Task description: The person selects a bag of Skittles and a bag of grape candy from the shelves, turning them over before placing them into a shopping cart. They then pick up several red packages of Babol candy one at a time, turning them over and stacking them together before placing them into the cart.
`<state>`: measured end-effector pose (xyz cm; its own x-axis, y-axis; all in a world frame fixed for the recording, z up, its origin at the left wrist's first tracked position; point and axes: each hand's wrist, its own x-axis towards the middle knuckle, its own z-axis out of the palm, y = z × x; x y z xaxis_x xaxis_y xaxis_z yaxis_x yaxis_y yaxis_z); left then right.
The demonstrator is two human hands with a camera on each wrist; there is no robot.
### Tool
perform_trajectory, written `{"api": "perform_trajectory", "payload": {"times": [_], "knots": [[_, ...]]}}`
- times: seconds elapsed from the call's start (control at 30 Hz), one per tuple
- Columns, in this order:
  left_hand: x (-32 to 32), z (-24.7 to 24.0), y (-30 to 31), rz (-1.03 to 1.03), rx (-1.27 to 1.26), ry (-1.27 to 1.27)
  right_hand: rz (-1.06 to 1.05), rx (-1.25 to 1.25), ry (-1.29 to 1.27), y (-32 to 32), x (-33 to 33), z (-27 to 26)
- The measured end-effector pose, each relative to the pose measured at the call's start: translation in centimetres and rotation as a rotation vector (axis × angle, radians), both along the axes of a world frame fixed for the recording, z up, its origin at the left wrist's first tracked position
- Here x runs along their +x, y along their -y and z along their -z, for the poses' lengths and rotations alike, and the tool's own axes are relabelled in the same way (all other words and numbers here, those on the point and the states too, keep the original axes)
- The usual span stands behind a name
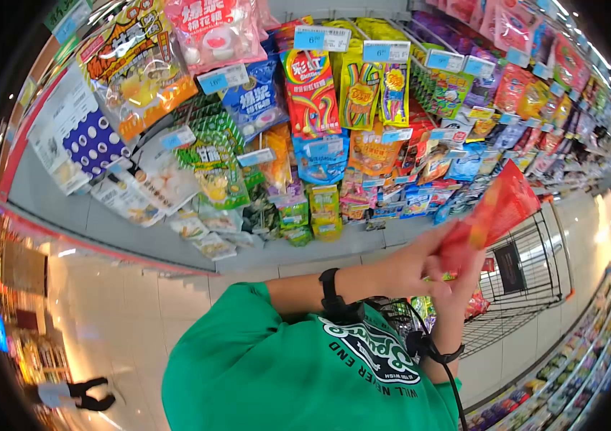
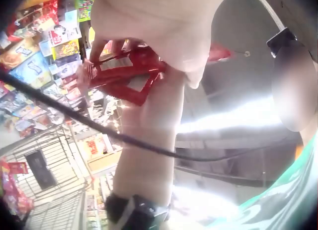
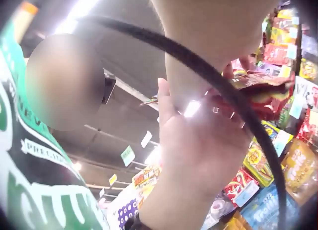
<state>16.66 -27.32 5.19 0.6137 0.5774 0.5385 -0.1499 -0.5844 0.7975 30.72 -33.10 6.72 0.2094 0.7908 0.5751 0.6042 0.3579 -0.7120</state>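
Note:
A red shiny snack packet (image 1: 496, 208) is held up between both hands, tilted, in front of the shopping cart. My left hand (image 1: 417, 266) grips its lower end, fingers bent at its edge. Close beside it, my right hand (image 1: 455, 284) holds the same end, the two hands overlapping in the head view. In the left wrist view, the packet (image 2: 126, 73) shows its red folds below the left hand (image 2: 154, 31). The right wrist view has the packet (image 3: 263, 91) beyond the left palm (image 3: 198, 145). Its printing is blurred.
A shopping cart (image 1: 528, 266) with several bright packets (image 1: 476, 305) inside stands beyond the hands. Hanging candy bags (image 1: 313, 93) with price tags fill the rack ahead. A low shelf (image 1: 586, 366) runs at the right. A person (image 1: 79, 395) is far off at lower left.

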Motion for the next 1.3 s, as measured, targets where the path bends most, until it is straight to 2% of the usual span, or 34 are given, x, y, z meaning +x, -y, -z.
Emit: {"api": "perform_trajectory", "payload": {"times": [0.03,0.07,0.1,0.17,0.23,0.27,0.3,0.33,0.37,0.4,0.43,0.53,0.57,0.63,0.7,0.8,0.93,0.97,1.0,1.03,1.1,1.13,1.17,1.23,1.3], "knots": [[-1.1,-0.3,0.1,0.094,-0.124,0.074,0.043,0.051,0.434,0.5,-1.3,-1.5],[-1.6,-1.3,0.2,0.313,-0.391,0.407,-0.075,0.197,0.353,-0.1,-3.1,-2.4],[-2.8,-1.3,0.3,0.340,-0.384,0.408,-0.063,0.308,0.293,-0.5,-4.6,-1.5],[-5.6,-0.5,0.3,0.219,-0.738,0.474,-0.289,0.110,-0.017,0.4,-6.1,-1.2],[-7.3,0.9,-0.3,0.280,-1.025,0.648,-0.287,0.070,0.083,0.1,-7.4,-0.6],[-8.2,0.8,-0.6,0.216,-0.970,0.628,-0.145,0.088,0.158,-0.1,-8.8,-0.7],[-9.0,0.4,-0.7,0.235,-0.970,0.627,-0.006,0.111,0.230,-0.4,-10.2,-0.7],[-9.9,-0.2,-0.8,0.117,-0.911,0.575,0.006,0.116,0.237,-0.7,-11.6,-1.0],[-10.5,-0.5,-0.9,-0.005,-0.848,0.526,-0.077,0.085,-0.190,-1.0,-12.9,-1.2],[-10.8,-0.5,-0.8,0.011,-0.816,0.598,-0.167,0.052,-0.616,-1.3,-13.7,-1.5],[-11.4,-0.7,-0.8,0.014,-0.808,0.605,-0.172,0.058,-0.609,-1.6,-14.1,-1.8],[-12.8,-0.3,-1.1,-0.069,-0.714,0.580,-0.321,-0.048,-0.946,-2.1,-14.8,-2.2],[-13.6,-0.6,-1.2,-0.066,-0.710,0.585,-0.322,-0.045,-0.940,-2.2,-14.8,-1.8],[-14.9,-1.4,-1.6,-0.091,-0.703,0.480,-0.416,-0.235,-1.153,-2.4,-14.5,-0.5],[-14.9,-1.1,-2.4,-0.114,-0.688,0.547,-0.427,-0.255,-1.184,-2.7,-14.8,0.3],[-14.7,0.7,-3.8,-0.278,-0.645,0.573,-0.353,-0.237,-1.097,-2.9,-15.1,1.5],[-14.0,0.1,-5.1,-0.417,-0.551,0.606,-0.301,-0.418,-1.231,-3.2,-14.6,3.3],[-14.4,-0.6,-5.4,-0.510,-0.557,0.530,-0.337,-0.479,-1.176,-3.2,-13.3,5.9],[-14.5,-1.2,-5.8,-0.600,-0.561,0.452,-0.327,-0.511,-1.194,-3.1,-14.3,5.6],[-14.5,-1.4,-6.5,-0.594,-0.561,0.454,-0.315,-0.544,-1.213,-3.0,-15.5,5.4],[-14.2,-1.5,-8.2,-0.641,-0.388,0.568,-0.306,-0.567,-1.213,-2.7,-15.8,5.7],[-13.6,-1.2,-9.9,-0.704,-0.219,0.681,-0.286,-0.531,-1.194,-2.8,-15.6,5.9],[-13.8,-1.3,-11.1,-0.698,-0.217,0.683,-0.266,-0.494,-1.176,-2.8,-15.5,6.0],[-15.0,-1.4,-13.1,-0.771,-0.257,0.460,-0.259,-0.465,-1.169,-2.2,-14.4,5.8],[-15.7,-2.1,-14.8,-0.818,-0.218,0.402,-0.205,-0.405,-1.193,-1.5,-13.2,5.7]]}}
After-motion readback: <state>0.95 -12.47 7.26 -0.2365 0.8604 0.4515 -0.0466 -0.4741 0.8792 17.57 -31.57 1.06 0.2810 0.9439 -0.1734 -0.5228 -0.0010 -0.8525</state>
